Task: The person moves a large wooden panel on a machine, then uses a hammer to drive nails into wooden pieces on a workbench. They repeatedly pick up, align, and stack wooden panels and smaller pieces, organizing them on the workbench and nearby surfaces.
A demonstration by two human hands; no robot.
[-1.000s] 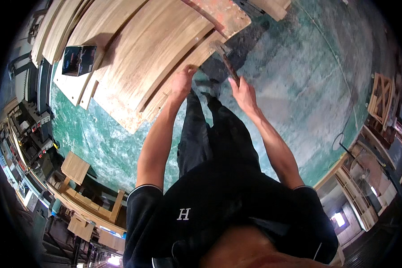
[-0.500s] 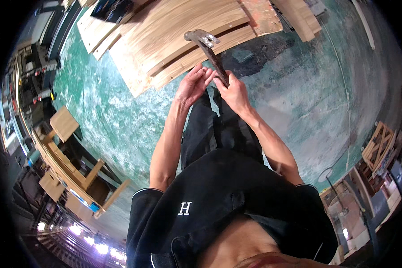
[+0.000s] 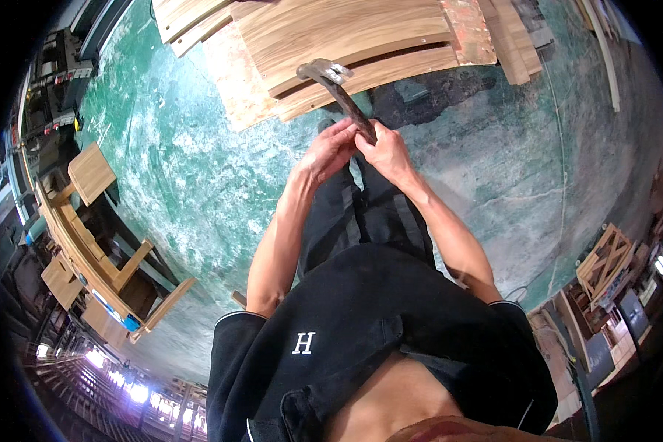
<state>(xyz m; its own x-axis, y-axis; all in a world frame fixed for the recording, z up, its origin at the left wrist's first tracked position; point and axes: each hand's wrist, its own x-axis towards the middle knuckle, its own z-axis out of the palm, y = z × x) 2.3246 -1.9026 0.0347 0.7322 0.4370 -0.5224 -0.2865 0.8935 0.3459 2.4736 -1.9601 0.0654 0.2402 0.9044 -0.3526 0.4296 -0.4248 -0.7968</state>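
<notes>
Most of what I see from my distant seat is worn green floor (image 3: 191, 184), with wooden boards (image 3: 346, 44) across the top, their far ends cut off by the edge of view. Against their near edge I have the hammer (image 3: 353, 109), claw head pointing away from the body, the handle's lower end hidden where the right hand (image 3: 387, 156) wraps it; the left hand (image 3: 328, 152) sits beside that grip, fingers bent together, and I cannot tell whether they pinch anything.
</notes>
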